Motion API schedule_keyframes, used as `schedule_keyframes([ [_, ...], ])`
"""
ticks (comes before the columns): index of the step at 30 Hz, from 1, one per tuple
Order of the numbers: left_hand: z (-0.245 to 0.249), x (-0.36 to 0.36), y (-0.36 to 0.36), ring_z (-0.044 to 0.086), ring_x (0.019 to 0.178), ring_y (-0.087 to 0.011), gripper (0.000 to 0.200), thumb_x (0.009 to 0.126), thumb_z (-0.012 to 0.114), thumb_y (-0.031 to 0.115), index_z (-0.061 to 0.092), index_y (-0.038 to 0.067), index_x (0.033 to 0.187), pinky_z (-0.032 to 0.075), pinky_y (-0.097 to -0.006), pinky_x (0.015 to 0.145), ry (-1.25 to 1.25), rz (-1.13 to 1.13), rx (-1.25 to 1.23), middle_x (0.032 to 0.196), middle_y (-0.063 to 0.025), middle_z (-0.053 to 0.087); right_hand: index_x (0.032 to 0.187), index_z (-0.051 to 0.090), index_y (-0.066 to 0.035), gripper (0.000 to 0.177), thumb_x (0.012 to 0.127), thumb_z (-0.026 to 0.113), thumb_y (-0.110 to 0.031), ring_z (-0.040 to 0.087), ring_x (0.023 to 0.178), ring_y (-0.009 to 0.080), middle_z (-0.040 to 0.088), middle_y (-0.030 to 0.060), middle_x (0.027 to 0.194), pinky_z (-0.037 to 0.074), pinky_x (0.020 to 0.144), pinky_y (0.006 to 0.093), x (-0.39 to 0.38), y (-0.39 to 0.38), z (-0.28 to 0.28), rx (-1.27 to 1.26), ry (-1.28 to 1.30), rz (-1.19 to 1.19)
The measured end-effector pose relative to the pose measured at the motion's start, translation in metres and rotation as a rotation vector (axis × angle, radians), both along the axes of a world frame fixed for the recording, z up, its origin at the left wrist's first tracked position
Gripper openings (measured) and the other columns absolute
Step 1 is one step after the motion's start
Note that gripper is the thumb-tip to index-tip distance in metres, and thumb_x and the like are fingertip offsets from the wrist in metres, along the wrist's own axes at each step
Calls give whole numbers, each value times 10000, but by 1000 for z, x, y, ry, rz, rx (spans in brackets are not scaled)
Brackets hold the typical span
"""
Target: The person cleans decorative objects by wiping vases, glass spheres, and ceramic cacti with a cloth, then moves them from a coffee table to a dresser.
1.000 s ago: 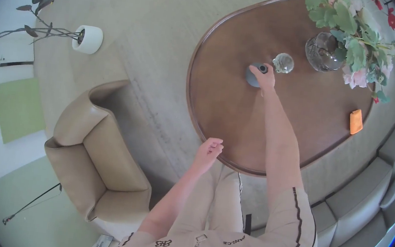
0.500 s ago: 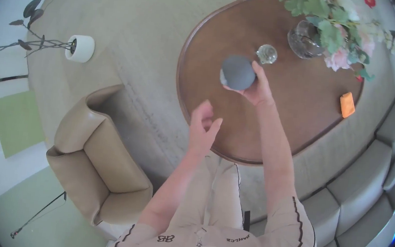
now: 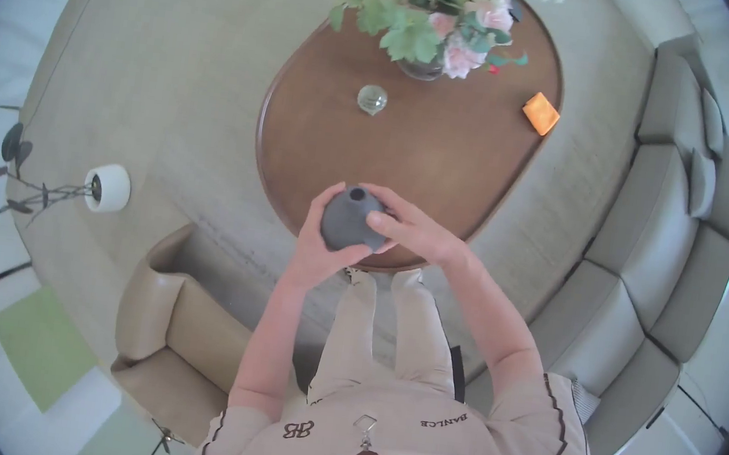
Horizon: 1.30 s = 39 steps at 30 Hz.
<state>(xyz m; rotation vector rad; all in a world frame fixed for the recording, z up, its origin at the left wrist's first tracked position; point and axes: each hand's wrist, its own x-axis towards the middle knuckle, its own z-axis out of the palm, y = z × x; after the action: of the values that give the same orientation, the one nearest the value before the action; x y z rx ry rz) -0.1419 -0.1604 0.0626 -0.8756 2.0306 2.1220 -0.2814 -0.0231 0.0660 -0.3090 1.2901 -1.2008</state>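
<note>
A dark grey, rounded vase with a small dark round opening (image 3: 345, 225) was between the person's two hands, in front of the body, and in the view it appeared over the near end of a brown, oval wooden table (image 3: 429, 149). The bare left hand (image 3: 314, 253) was closed around its left side, with the thumb lying along the lower part. The bare right hand (image 3: 416, 229) gripped it from the right, the thumb pressed on its front surface; the fingers of both hands were clamped on it, though some fingertips were hidden behind. On the table, a small, clear glass vessel (image 3: 372, 98) stood well apart from the hands. Farther away was a bouquet of pink and white flowers with green leaves (image 3: 425, 30), and near the right edge lay a bright orange, roughly rectangular object (image 3: 541, 114).
</note>
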Motion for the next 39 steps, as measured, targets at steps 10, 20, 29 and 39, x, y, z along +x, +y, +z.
schedule_keyframes([
  [10, -21, -37, 43, 476, 1163, -265, 993, 654, 779, 554, 302, 134, 1417, 471, -426, 867, 249, 329, 599, 1311, -69, 440, 1114, 612, -144, 474, 805, 563, -501, 587, 1045, 247, 639, 54, 1107, 450, 864, 353, -210, 152, -229, 851, 719, -243],
  [20, -69, -79, 122, 433, 1243, -264, 940, 714, 776, 434, 268, 118, 1439, 404, -488, 989, 250, 535, 726, 1391, -77, 417, 1220, 527, -170, 373, 863, 496, -272, 379, 1236, 352, 314, 135, 1392, 365, 1002, 474, -320, 222, -290, 1123, 1057, 240],
  [29, -96, -114, 149, 422, 1251, -238, 918, 730, 766, 448, 265, 148, 1438, 378, -424, 1023, 142, 513, 707, 1391, -44, 409, 1207, 505, -116, 396, 843, 548, -266, 339, 1288, 264, 309, 87, 1425, 313, 1051, 407, -374, 240, -344, 1177, 1125, 384],
  [39, -81, -173, 159, 441, 1225, -317, 794, 688, 774, 500, 424, 210, 1338, 421, -596, 886, 115, 494, 956, 1347, -81, 468, 822, 601, -99, 128, 768, 647, -206, 488, 773, 80, 557, -26, 822, 380, 709, 234, -306, 264, -222, 585, 468, -1067],
])
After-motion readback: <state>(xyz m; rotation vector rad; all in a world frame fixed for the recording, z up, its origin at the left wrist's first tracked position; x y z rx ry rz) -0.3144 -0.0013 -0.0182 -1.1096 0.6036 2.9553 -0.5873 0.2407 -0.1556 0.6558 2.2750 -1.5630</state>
